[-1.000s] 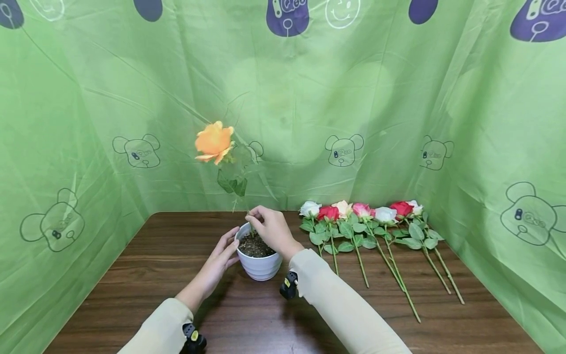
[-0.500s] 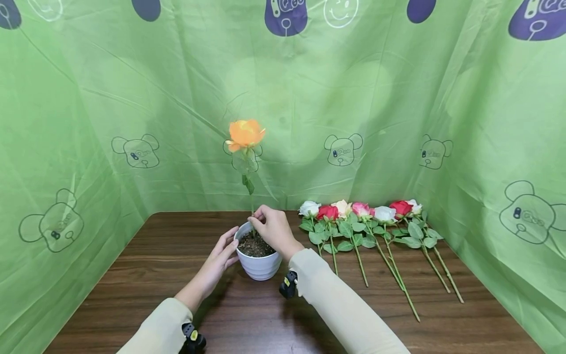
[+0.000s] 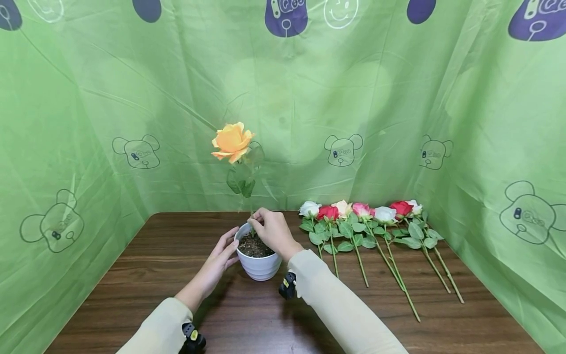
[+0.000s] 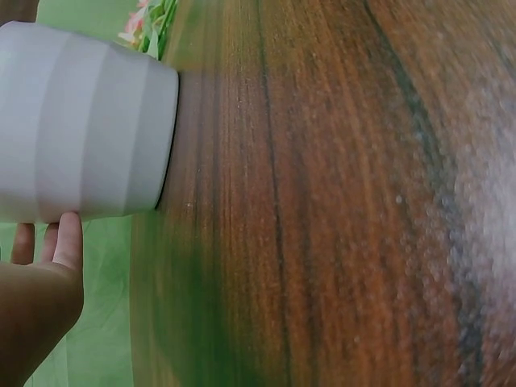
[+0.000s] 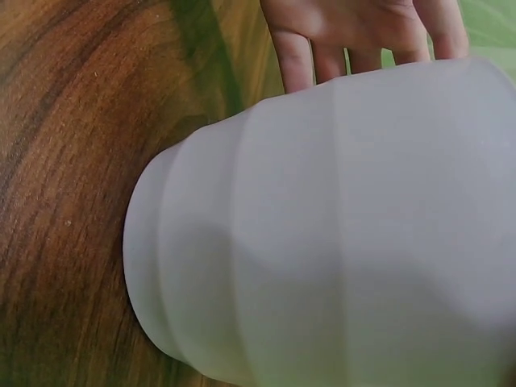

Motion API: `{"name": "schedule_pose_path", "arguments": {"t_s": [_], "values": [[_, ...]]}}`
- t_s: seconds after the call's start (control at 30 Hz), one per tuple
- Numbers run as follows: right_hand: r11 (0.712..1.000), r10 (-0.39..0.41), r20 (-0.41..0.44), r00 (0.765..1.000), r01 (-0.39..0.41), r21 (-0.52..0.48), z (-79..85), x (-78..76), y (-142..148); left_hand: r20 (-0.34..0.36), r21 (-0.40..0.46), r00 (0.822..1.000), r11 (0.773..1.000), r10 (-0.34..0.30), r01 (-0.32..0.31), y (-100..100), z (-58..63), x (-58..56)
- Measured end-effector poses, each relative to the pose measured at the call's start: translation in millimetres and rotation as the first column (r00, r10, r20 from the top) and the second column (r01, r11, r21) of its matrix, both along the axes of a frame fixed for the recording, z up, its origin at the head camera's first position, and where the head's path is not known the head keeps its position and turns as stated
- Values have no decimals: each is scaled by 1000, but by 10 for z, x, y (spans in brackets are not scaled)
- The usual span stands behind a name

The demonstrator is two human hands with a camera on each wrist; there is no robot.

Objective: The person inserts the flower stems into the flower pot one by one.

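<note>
A white ribbed flowerpot point(image 3: 260, 269) filled with dark soil point(image 3: 254, 247) stands upright on the table. My right hand point(image 3: 275, 233) reaches over its rim and pinches the lower stem of an orange rose point(image 3: 232, 141), whose bloom leans left above the pot. The stem's bottom end is hard to make out behind the fingers. On the pot's left side rests my left hand point(image 3: 215, 258). Its fingers look fairly straight against the wall in the right wrist view, where the pot point(image 5: 290, 234) covers most of the picture.
To the right, several roses lie in a row on the wooden table point(image 3: 146, 280), among them a red rose point(image 3: 328, 213), a pink rose point(image 3: 362, 211) and a white rose point(image 3: 385, 215). Green cloth point(image 3: 287, 98) encloses the back and sides.
The orange bloom swung right to a near-upright position, then tilted back left. Its leaves turned with it. The pot and left hand stayed put, and the right hand barely shifted.
</note>
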State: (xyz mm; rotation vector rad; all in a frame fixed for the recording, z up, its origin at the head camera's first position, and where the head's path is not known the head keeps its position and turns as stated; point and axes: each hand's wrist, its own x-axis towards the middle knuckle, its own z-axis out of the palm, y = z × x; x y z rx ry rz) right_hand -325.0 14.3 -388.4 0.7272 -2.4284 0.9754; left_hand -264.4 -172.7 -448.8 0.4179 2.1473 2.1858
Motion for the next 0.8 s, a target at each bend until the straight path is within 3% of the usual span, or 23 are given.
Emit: {"name": "schedule_pose_path", "arguments": {"t_s": [0.8], "values": [[987, 82, 79, 994, -70, -147, 28, 9, 41, -11, -11, 1000, 1000, 9, -9, 19, -1, -3]]}}
